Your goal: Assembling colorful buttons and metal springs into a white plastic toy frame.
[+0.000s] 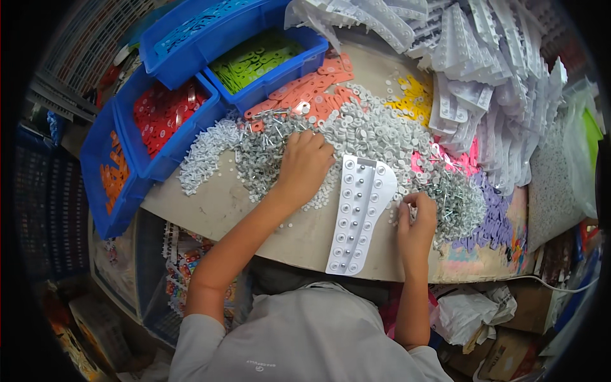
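A white plastic piece (360, 213) with one flared side lies between my hands near the table's front edge. Round sockets line both its sides, and small metal bits sit along its middle channel. My left hand (307, 164) is closed, its fingertips dipping into a heap of loose screws (270, 141) and small white round caps (369, 124). What those fingers hold is hidden. To the right of the plastic piece, my right hand (417, 219) is closed in a pinch beside a second heap of screws (450, 197). Anything between its fingers is too small to make out.
Blue bins hold red (167, 118), green (254, 60), orange and light-blue flat pieces. Coral (312, 92), yellow (414, 99), pink and purple (484, 219) pieces lie loose. White plastic parts (471, 95) are stacked at the far right, by a clear bag (560, 165).
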`<state>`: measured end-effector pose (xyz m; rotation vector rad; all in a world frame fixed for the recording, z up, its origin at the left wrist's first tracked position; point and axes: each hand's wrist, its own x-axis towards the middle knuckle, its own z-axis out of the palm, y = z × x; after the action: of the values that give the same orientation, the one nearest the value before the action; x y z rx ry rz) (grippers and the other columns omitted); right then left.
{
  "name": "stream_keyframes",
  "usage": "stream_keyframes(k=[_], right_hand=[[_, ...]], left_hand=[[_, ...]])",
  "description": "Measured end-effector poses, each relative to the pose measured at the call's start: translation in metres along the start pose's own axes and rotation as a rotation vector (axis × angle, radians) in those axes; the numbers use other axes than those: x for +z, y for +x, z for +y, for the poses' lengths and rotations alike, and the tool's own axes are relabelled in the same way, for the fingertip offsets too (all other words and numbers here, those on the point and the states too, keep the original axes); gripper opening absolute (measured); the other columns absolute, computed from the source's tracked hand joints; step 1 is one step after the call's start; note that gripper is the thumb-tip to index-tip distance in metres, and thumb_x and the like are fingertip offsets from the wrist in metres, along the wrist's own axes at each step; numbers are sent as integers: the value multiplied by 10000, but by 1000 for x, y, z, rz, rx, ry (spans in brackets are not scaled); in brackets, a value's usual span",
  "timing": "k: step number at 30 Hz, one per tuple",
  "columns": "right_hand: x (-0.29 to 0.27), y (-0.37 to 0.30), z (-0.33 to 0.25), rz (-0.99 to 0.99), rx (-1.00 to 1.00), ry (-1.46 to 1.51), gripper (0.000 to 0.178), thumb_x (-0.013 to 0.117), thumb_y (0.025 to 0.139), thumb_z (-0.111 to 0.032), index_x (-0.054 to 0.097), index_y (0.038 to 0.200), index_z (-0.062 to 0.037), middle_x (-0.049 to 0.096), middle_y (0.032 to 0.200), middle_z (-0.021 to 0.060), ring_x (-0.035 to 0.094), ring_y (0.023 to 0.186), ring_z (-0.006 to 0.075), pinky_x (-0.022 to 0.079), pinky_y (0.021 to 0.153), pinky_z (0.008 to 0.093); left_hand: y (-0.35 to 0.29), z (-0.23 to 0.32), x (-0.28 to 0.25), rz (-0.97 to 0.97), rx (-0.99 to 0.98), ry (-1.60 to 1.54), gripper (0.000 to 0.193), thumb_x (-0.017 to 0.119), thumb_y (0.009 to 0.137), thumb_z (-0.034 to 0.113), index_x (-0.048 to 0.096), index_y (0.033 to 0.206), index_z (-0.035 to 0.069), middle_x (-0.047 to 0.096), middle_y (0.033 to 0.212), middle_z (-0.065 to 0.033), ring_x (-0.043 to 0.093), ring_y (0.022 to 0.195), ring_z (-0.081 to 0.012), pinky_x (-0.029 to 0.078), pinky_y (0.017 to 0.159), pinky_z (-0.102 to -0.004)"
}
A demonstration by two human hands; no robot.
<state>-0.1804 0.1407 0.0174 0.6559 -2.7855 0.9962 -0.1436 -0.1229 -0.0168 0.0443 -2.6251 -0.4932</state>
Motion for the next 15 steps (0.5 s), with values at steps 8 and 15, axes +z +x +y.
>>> stream_keyframes(k=[8,15], right_hand=[[21,47,-14,-60,-84,288,63,654,894,-4,638,954,2,639,929,114,591,886,261,474,831,367],[47,55,-4,-54,-78,198,70,662,911,-15,623,966,1,612,895,80,576,822,185,481,756,320]], left_hand=[[4,8,-19,35,-111,-144,147,765,833,108,706,962,70,662,902,-74,595,930,-266,431,859,-409],[11,15,-7,-23,-58,-498,82,729,861,99,720,933,62,682,936,-67,617,971,-277,460,933,-404]])
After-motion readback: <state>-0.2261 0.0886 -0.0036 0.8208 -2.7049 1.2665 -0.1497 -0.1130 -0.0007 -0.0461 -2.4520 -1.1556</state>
